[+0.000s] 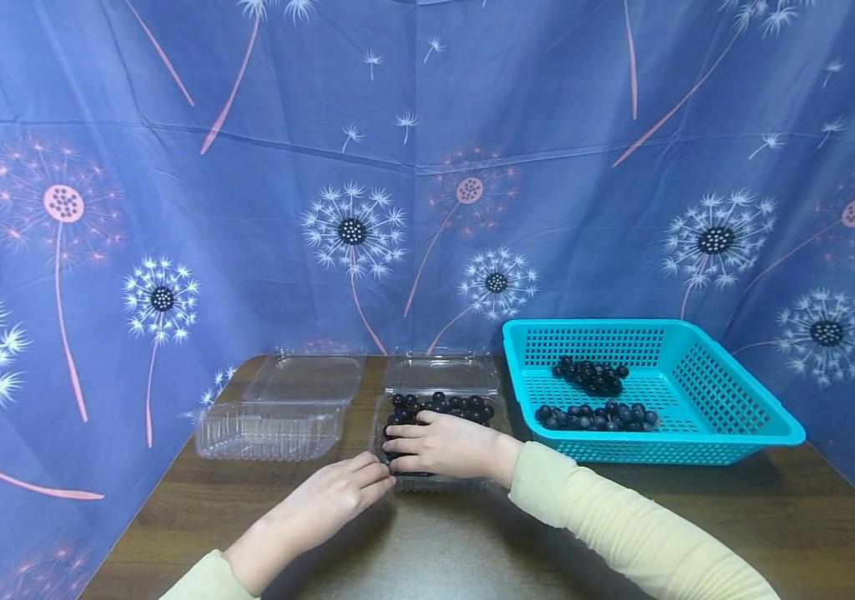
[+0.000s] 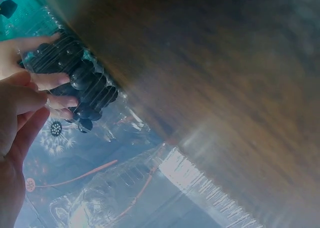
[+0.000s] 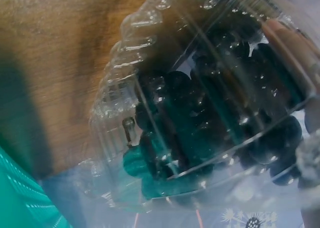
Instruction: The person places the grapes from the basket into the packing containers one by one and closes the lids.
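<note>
A clear plastic clamshell box stands mid-table with its lid folded back, holding dark grapes. At its front left corner, my left hand pinches the rim; the left wrist view shows thumb and fingertips meeting at the clear edge. My right hand reaches in from the right, its fingers extended and spread over the grapes. Through the clear wall in the right wrist view, grapes lie heaped inside the box. Part of the heap is hidden under the right hand.
A second clear clamshell box, lid open, stands on the left of the wooden table. At the right, a turquoise basket holds two groups of dark grapes. A blue dandelion-print cloth hangs behind the table.
</note>
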Demonstrator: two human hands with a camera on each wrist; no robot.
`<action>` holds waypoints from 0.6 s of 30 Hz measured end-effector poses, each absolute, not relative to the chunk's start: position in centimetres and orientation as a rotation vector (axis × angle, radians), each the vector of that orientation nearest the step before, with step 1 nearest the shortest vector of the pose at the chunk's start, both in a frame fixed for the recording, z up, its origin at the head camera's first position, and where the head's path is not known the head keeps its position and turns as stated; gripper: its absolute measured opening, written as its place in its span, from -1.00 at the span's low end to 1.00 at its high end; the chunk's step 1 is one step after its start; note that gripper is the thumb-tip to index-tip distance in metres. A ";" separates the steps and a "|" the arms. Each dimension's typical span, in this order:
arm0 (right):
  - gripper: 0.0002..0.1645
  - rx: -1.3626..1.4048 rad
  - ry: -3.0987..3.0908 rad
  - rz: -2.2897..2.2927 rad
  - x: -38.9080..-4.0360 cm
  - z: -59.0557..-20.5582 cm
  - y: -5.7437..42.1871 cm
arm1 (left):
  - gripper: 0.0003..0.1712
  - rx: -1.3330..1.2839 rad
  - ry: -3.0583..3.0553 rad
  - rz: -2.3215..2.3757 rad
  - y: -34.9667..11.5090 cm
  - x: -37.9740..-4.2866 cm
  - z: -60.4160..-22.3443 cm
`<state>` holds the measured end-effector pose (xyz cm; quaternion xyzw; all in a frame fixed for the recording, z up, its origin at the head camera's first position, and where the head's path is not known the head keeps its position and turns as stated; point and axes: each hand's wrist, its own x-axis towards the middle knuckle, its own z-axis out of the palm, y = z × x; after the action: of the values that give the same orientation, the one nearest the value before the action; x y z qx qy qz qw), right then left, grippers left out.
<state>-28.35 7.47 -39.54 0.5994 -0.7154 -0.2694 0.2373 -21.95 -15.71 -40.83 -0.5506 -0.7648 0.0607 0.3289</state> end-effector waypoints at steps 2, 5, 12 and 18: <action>-0.53 1.652 -1.964 -0.728 -28.4 -39.6 7.5 | -0.66 -1.444 -2.013 0.147 -15.8 -22.0 -40.9; -0.52 1.668 -1.971 -0.716 -28.4 -39.5 7.7 | -0.65 -1.450 -2.007 0.133 -15.8 -22.0 -40.9; -0.17 1.675 -2.019 -0.663 -28.0 -38.2 8.6 | -0.65 -1.448 -1.988 0.140 -15.7 -22.0 -40.7; -0.15 1.654 -2.038 -0.589 -27.3 -37.2 9.8 | -0.67 -1.438 -1.985 0.150 -15.6 -22.0 -40.7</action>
<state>-27.32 9.76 -37.24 0.5993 -0.7384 -0.2134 0.2238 -21.97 -15.62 -40.67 -0.5514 -0.7612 0.0574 0.3364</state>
